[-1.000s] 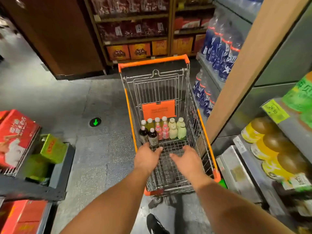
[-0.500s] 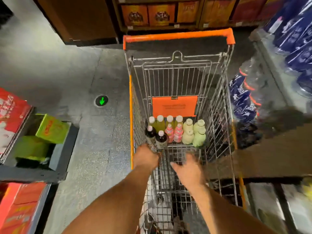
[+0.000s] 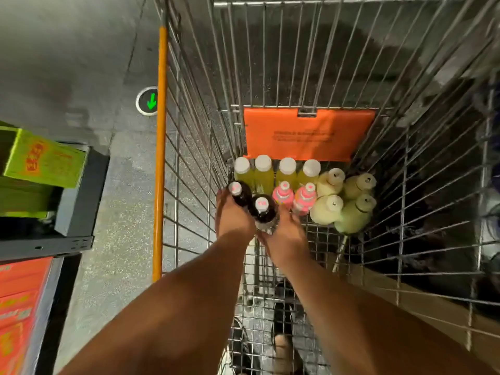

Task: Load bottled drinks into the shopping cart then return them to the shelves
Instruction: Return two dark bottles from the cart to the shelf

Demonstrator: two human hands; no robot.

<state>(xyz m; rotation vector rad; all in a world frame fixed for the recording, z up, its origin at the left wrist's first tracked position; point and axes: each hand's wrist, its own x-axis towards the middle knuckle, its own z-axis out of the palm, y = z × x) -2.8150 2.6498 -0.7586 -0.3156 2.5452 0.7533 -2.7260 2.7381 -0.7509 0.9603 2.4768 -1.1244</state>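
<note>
Left hand (image 3: 232, 217) fingers curl round the far dark bottle (image 3: 239, 193); right hand (image 3: 284, 236) fingers wrap the near dark bottle (image 3: 263, 212), thumb side hidden. Both bottles stand upright on the shopping cart (image 3: 189, 163) floor, near its far-left corner. Beside them: two pink bottles (image 3: 295, 197), four yellow bottles (image 3: 276, 171) along the far wall, four pale bottles (image 3: 343, 201) toward the far-right corner.

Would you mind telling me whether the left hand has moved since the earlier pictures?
Yes: the left hand has gone forward, toward the orange panel, onto a dark bottle.
</note>
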